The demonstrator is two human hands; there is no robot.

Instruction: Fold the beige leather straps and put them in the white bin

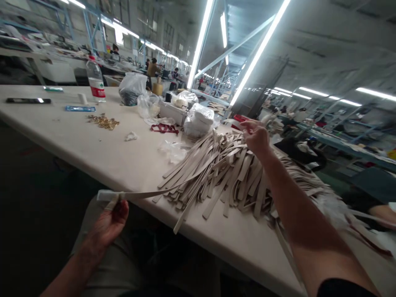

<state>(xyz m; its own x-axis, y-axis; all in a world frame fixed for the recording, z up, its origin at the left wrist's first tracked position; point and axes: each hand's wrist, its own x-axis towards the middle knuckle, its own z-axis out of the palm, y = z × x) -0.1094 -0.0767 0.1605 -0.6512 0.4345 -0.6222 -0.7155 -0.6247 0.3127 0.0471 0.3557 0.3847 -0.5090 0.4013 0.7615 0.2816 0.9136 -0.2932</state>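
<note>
My left hand (pixel 113 218) pinches a long beige strap (pixel 154 192) near one end, in front of the table edge. A pale, translucent piece (pixel 107 195), perhaps a plastic sleeve, covers the strap's tip beyond my fingers. From there the strap runs right, to a large heap of similar straps (pixel 229 177) spread over the table. Above the far side of this heap is my right hand (pixel 256 135), its fingers bent and drawn together. What lies between those fingertips, if anything, is too small to make out.
On the table (pixel 123 161) are small gold metal pieces (pixel 105 122), a water bottle (pixel 97 80), a phone (pixel 28 100), a dark red strap piece (pixel 164 128) and plastic bags (pixel 199 119). Another person's hand (pixel 383 214) is at the right edge.
</note>
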